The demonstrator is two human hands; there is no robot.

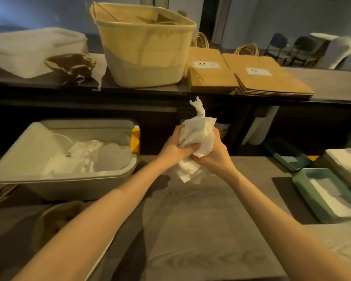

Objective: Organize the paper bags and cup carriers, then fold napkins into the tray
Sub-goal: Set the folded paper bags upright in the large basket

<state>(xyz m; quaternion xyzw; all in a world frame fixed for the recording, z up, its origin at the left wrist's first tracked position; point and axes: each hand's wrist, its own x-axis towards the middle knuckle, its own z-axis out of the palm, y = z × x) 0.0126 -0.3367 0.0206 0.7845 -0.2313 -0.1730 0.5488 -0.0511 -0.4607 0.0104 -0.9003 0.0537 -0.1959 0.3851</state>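
Observation:
Both my hands hold one crumpled white napkin bundle (pixel 199 132) above the middle of the wooden counter (pixel 201 230). My left hand (pixel 173 148) grips its left side and my right hand (pixel 215 154) grips its right side; a twisted tip sticks up and a loose flap hangs below. A green tray (pixel 304 181) at the right holds flat white napkins. Two stacks of flat brown paper bags (pixel 270 80) lie on the upper shelf at the right. A brown cup carrier (pixel 73 65) sits on the shelf at the left.
A grey bin (pixel 69 177) with white paper inside stands left of my hands. On the shelf are a cream tub (pixel 146 63) holding brown bags and a white lidded container (pixel 24 51). A second green tray (pixel 286 155) and a white napkin stack (pixel 346 165) sit far right.

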